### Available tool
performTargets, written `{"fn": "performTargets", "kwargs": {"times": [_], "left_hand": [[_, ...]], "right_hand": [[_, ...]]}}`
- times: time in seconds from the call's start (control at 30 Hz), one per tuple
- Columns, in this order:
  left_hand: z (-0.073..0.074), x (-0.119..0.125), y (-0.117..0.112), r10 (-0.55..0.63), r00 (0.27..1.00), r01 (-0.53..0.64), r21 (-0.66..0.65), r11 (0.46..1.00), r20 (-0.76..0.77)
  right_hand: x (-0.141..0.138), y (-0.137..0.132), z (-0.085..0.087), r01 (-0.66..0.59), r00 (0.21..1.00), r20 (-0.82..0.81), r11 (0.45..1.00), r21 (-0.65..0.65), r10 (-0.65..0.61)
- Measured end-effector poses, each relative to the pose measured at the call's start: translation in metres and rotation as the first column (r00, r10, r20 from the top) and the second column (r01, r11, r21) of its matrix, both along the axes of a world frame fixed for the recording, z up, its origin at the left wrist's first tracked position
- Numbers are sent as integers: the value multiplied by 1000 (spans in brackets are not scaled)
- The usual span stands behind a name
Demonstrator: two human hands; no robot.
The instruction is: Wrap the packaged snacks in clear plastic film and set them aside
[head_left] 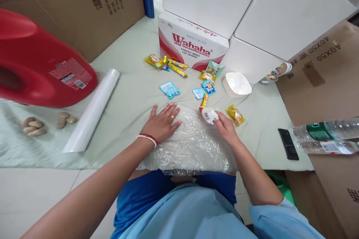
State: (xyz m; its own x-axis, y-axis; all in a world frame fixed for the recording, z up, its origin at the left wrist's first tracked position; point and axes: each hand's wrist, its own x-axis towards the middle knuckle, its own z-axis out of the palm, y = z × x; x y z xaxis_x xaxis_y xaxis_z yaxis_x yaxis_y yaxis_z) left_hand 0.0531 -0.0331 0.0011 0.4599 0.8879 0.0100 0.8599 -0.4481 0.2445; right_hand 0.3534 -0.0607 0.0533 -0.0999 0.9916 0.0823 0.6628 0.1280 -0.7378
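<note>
A crumpled sheet of clear plastic wrap point(193, 142) lies on the pale green cloth point(126, 97) in front of me. My left hand point(162, 121) rests flat on the wrap's left edge, fingers spread. My right hand point(226, 127) pinches a small white packet point(209, 115) at the wrap's upper right corner. Just beyond it lie a red-yellow stick packet point(204, 101) and a yellow snack packet point(235, 115).
More snack packets point(165, 64) and blue sachets point(169, 89) lie near a Wahaha carton point(190, 46). A white bowl point(237, 84), a wrap roll point(92, 110), a red jug point(39, 63), nuts point(33, 127), a remote point(288, 143) and water bottles point(325, 130) surround the area.
</note>
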Motion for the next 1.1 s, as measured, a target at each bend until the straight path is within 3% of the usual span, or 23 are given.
{"fn": "performTargets", "kwargs": {"times": [0.07,0.13,0.2,0.27,0.33,0.4,0.47,0.53,0.6,0.7,0.77,0.83,0.97,1.03,1.1], "left_hand": [[1,0,0,-1,1000,1,-1,1000,1],[2,1,0,4,1000,-4,2,1000,0],[3,1,-1,9,1000,-9,4,1000,-7],[4,2,-1,8,1000,-8,5,1000,-15],[5,3,-2,6,1000,-6,8,1000,-15],[6,3,-2,6,1000,-6,10,1000,-7],[6,3,-3,8,1000,-8,12,1000,1],[6,2,-3,8,1000,-8,13,1000,3],[5,1,-3,5,1000,-5,17,1000,2],[2,-1,-2,-6,1000,6,25,1000,0],[0,-1,-2,-8,1000,8,28,1000,0],[-1,-2,-2,-8,1000,8,33,999,2],[1,-3,0,-14,1000,14,16,1000,4],[5,-5,2,-6,1000,7,-16,1000,18],[10,-6,1,29,998,-27,-25,999,51]], "right_hand": [[0,5,5,158,970,-169,982,-104,-174],[-7,9,7,155,932,-280,952,-263,-229],[-18,10,7,38,942,-288,907,-419,-172],[-29,9,7,-26,988,-146,883,-469,-48],[-35,4,11,30,988,154,932,-361,28],[-35,-3,17,93,912,410,980,-177,-13],[-35,-12,23,71,884,464,997,-28,-50],[-38,-25,24,-95,923,378,994,57,67],[-46,-44,19,-357,903,285,931,80,322],[-66,-82,-3,-677,715,227,736,-11,661],[-76,-108,-21,-769,608,213,634,-83,765],[-82,-129,-33,-796,565,199,592,-123,801],[-80,-138,-31,-790,604,113,611,-46,789],[-75,-128,-21,-720,694,39,692,45,719],[-68,-114,-11,-559,827,19,819,132,561]]}}
